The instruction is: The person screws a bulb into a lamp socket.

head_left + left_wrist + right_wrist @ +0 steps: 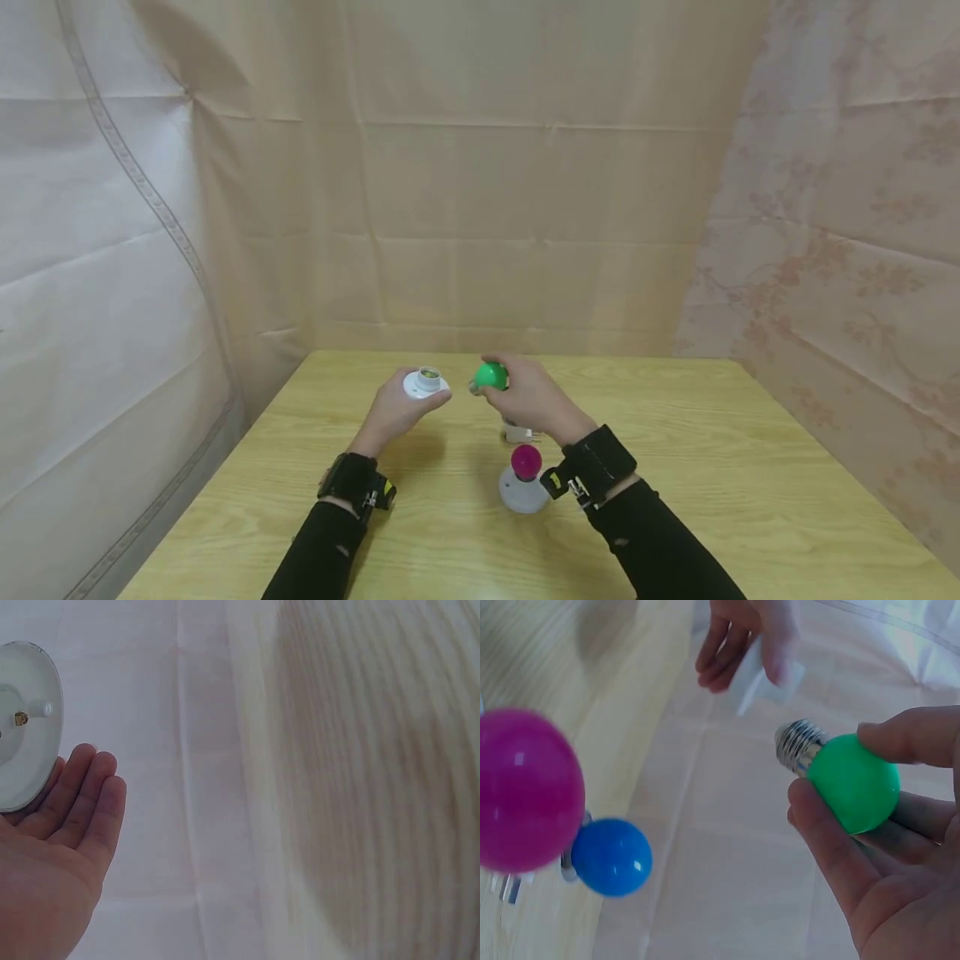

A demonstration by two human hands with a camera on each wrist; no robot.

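Note:
Above the table, my left hand (392, 410) holds a white round bulb socket (428, 384) by its flat base, the threaded opening facing up. From the left wrist view, the base's underside (30, 754) shows a small brass-coloured fitting, with the fingers along its edge. My right hand (534, 398) pinches a green light bulb (491, 375) between thumb and fingers. Its silver screw end (800, 745) points toward the left hand. A gap separates bulb and socket.
On the table below my right hand, a magenta bulb (527, 461) stands in a white round base (521, 497). Behind it sits a white piece with metal prongs (519, 433). A blue bulb (613, 857) shows in the right wrist view. Curtains (480, 183) surround the table (675, 500).

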